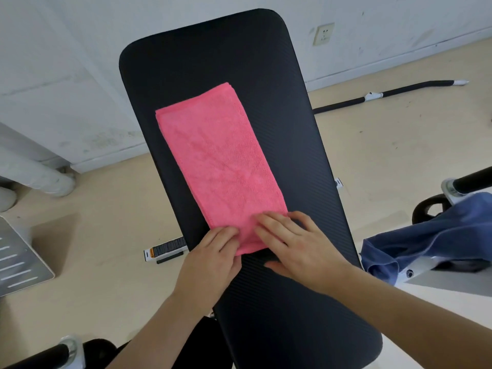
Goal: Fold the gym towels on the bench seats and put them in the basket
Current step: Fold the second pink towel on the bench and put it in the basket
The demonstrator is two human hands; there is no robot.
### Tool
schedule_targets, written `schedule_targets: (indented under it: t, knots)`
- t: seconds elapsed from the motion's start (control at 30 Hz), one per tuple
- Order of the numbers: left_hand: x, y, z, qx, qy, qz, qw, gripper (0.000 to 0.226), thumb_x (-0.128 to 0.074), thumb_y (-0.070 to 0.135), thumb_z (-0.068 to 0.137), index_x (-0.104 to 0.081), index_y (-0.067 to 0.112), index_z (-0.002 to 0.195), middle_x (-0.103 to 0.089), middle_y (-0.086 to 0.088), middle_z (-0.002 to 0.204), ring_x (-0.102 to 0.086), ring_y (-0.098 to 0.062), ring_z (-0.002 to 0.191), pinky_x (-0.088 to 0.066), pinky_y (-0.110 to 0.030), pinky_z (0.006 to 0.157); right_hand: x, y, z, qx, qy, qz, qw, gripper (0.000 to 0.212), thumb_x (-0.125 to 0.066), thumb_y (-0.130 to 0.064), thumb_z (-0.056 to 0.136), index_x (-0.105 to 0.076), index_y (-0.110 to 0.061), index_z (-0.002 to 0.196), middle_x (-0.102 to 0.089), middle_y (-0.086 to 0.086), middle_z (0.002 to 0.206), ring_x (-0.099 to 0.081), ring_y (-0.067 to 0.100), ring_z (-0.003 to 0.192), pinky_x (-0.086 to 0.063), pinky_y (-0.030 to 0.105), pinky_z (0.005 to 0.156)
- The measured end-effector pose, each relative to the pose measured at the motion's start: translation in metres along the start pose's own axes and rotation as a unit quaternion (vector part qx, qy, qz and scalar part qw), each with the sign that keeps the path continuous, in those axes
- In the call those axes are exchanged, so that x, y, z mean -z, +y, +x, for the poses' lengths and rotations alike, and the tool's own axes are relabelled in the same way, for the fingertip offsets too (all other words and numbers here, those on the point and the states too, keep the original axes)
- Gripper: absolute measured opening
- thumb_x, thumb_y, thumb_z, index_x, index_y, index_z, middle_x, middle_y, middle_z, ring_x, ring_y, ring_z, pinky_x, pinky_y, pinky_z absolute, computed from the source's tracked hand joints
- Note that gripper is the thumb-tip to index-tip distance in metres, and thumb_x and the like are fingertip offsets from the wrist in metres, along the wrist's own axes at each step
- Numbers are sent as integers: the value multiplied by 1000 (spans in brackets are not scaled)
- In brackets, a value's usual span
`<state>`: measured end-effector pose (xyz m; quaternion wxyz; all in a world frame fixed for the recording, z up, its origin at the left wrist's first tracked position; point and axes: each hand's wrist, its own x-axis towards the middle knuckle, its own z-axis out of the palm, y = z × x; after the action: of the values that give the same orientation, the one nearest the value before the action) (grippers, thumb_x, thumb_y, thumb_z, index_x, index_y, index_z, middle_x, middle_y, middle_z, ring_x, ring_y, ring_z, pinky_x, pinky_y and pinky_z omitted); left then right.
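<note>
At the near end of the folded pink towel (221, 166), the left hand (213, 251) pinches a corner with curled fingers and the right hand (295, 246) presses flat, fingers spread, the towel's long axis running away from both up the black bench pad (213, 62); no basket shows.

A gym room: padded workout bench (207, 54), foam-sleeved bar (343, 103) beside.

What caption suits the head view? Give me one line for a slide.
Left hand grips and right hand presses the near end of a folded pink towel on a black bench.
</note>
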<state>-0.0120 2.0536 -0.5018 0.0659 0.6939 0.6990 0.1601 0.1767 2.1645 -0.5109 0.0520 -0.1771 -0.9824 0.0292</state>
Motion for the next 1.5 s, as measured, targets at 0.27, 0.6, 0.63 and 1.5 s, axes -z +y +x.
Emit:
schedule_targets:
  t: [0.27, 0.6, 0.63, 1.5]
  knots:
    - [14, 3, -26, 48, -68, -52, 995, 26, -49, 33, 80, -70, 18, 83, -66, 11, 101, -61, -5, 87, -55, -26, 70, -20, -17, -10, 19, 120, 2, 993, 24, -49, -16, 94, -68, -12, 108, -63, 5, 128, -61, 19, 114, -42, 41, 96]
    - [-1, 33, -21, 67, -120, 149, 979, 25, -79, 22, 65, -68, 17, 87, -62, 0, 77, -61, -21, 68, -45, -36, 62, 1, -23, -8, -43, -3, 75, 996, 19, -43, -20, 88, -62, -22, 88, -64, -12, 80, -60, 9, 65, -46, 33, 84]
    - [1, 35, -21, 72, -131, 132, 980, 18, -78, 22, 65, -67, 18, 79, -62, 1, 70, -60, -21, 62, -43, -35, 59, 3, -21, -7, -46, -20, 80, 996, 18, -42, -22, 88, -60, -24, 86, -62, -13, 76, -58, 8, 62, -46, 33, 81]
    - [85, -3, 12, 270, 21, -217, 938, 15, -63, 36, 88, -70, 23, 87, -67, 4, 72, -62, -17, 69, -48, -36, 66, 91, 4, 65, -257, -14, 498, 828, 4, -70, -20, 86, -70, -21, 90, -70, -3, 85, -65, 14, 81, -52, 30, 75]
